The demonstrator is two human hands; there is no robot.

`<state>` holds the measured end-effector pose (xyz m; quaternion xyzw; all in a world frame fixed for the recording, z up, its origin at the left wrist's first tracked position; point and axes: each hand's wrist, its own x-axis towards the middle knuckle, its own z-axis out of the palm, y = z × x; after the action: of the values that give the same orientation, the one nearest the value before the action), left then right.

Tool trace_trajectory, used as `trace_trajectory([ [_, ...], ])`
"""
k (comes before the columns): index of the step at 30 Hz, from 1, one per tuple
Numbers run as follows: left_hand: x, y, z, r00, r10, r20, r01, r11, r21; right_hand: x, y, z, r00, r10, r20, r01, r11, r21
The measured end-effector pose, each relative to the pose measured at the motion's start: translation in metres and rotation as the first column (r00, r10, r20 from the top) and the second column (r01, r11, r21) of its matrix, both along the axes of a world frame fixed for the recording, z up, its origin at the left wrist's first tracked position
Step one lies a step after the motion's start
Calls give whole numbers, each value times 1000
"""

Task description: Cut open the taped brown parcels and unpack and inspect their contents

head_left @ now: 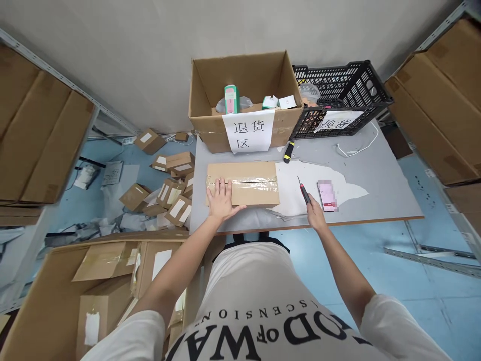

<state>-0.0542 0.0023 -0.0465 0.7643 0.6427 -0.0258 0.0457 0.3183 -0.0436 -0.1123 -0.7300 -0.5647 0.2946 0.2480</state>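
Note:
My left hand point(221, 199) lies flat with fingers spread on the left part of a closed cardboard box point(259, 188). Clear tape runs along the box's top seam. To the right of the box, my right hand point(315, 213) is wrapped round the handle of a screwdriver point(303, 193) with a red and black grip. Its thin metal shaft points up and away from me, apart from the box. A phone point(327, 196) with a pink screen lies just beyond that hand on the table point(387, 193).
Behind stand a large open carton point(210, 125) with small boxes inside and a black plastic crate point(340, 100). A yellow and black handled tool point(288, 152) and a white cable point(356, 153) lie on the table. Small cardboard parcels point(176, 208) are heaped on the floor at left.

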Motion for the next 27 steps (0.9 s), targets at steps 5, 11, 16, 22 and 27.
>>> trace_trajectory([
  [5, 5, -5, 1, 1000, 25, 12, -25, 1000, 4, -34, 24, -45, 960, -47, 275, 65, 996, -57],
  [11, -1, -21, -1, 999, -39, 21, 39, 999, 10, -54, 28, -80, 932, -31, 361, 91, 984, -150],
  [16, -3, -38, -2, 997, -73, 30, 73, 997, -12, -56, 20, -87, 936, -8, 352, 50, 993, -108],
  [22, -2, -40, -1, 996, -67, 52, 68, 998, -13, -54, 40, -47, 951, -46, 304, 50, 999, -4],
  [27, -2, -39, -3, 995, -66, 74, 66, 998, 0, -83, 98, 38, 923, 154, 353, -265, 919, 291],
])
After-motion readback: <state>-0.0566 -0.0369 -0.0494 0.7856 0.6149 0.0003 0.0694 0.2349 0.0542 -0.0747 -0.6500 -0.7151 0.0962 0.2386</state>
